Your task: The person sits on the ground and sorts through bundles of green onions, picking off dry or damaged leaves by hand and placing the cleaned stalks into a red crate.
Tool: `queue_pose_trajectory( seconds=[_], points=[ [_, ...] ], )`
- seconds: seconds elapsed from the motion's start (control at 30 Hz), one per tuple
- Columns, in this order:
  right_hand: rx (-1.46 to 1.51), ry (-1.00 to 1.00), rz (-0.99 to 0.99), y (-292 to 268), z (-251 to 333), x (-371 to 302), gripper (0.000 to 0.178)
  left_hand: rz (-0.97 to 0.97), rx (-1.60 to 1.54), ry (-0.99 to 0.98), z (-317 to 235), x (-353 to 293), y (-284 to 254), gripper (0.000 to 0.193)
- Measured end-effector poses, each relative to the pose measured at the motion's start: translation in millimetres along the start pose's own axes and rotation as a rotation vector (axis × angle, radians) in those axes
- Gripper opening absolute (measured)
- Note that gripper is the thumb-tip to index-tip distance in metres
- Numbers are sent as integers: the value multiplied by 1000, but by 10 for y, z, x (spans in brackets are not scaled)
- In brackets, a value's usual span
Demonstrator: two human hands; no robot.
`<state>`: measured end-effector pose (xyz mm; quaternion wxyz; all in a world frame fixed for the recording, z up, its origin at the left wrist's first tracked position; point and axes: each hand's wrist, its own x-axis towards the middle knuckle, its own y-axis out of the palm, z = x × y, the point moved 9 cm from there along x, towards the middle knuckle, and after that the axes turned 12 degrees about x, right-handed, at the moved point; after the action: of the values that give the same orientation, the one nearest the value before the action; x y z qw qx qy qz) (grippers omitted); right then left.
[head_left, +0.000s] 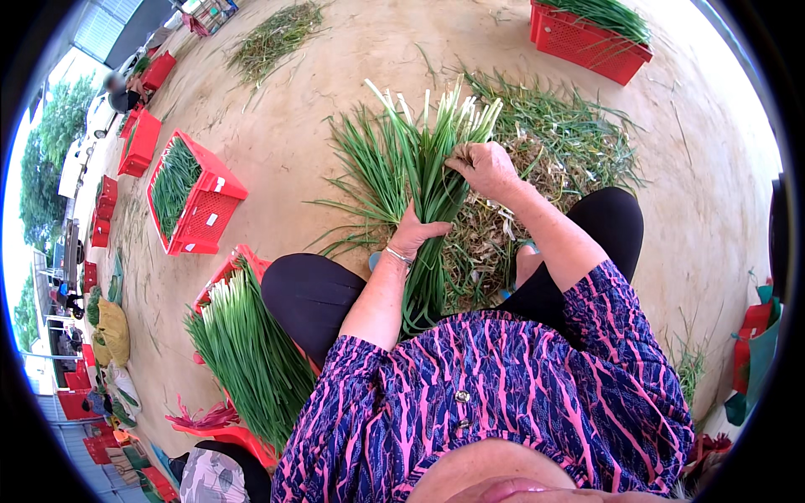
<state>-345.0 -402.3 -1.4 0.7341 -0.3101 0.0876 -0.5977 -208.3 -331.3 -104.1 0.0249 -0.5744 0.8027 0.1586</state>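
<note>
Between my knees I hold an upright bunch of garlic chives, white stem ends pointing away from me and green leaves hanging toward my lap. My left hand is wrapped round the lower, leafy part, thumb across the front. Higher up, my right hand is closed with bent fingers at the bunch's right side, pinching some stalks near the pale ends; its fingertips are partly hidden. Loose chives lie on the ground just behind and left of the bunch.
Leaf trimmings are heaped to the right, with another heap farther off. By my left knee, a red crate bears stacked chives. More red crates stand at left and far right. A person sits far left.
</note>
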Motion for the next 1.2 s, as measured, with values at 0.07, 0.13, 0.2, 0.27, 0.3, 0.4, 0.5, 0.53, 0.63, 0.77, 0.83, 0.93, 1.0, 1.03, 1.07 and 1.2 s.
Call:
queue_pose_trajectory(
  seconds=[0.07, 0.13, 0.2, 0.27, 0.3, 0.4, 0.5, 0.53, 0.63, 0.77, 0.83, 0.93, 1.0, 1.03, 1.07, 1.2],
  points=[
    [377, 252, 20, 38, -92, -56, 24, -11, -41, 20, 11, 7, -66, 79],
    [778, 462, 39, 109, -115, -146, 21, -63, -56, 28, 58, 56, -179, 78],
    [1156, 648, 124, 210, -172, -238, 15, -144, 3, 40, 122, 114, -325, 76],
    [1422, 750, 128, 158, -34, -296, 10, -209, 37, 52, 210, 158, -450, 73],
    [1531, 612, 241, 96, 62, -241, 9, -225, 29, 44, 255, 159, -511, 72],
    [1902, 120, 437, -419, 451, -106, 18, -295, 7, 30, 371, 182, -672, 67],
    [1903, 31, 388, -649, 575, -7, 18, -237, 10, 31, 468, 217, -739, 65],
    [1821, 125, 263, -645, 469, 45, 17, -239, 24, 27, 443, 203, -714, 67],
    [1334, 435, 37, -438, 79, 94, 21, -216, 82, 65, 306, 147, -513, 69],
    [92, 373, 104, -315, -415, 248, 28, -82, 331, 169, 74, 100, -256, 75],
    [-126, 174, 29, -379, -444, 239, 37, -28, 342, 147, 18, 96, -143, 76],
    [-146, 196, 79, -332, -301, 235, 31, -5, 220, 64, 67, 17, -178, 76],
    [403, 368, 93, -280, -519, 118, 24, 13, 111, 5, 91, 34, -140, 75],
    [687, 442, 114, -197, -447, 94, 22, -12, 101, 1, 79, 6, -201, 74],
    [765, 468, 139, -195, -362, 44, 17, -21, 85, -1, 96, 33, -213, 74],
    [1236, 396, 84, -354, -30, -15, 8, -72, 77, 19, 118, 75, -358, 65]
  ],
)
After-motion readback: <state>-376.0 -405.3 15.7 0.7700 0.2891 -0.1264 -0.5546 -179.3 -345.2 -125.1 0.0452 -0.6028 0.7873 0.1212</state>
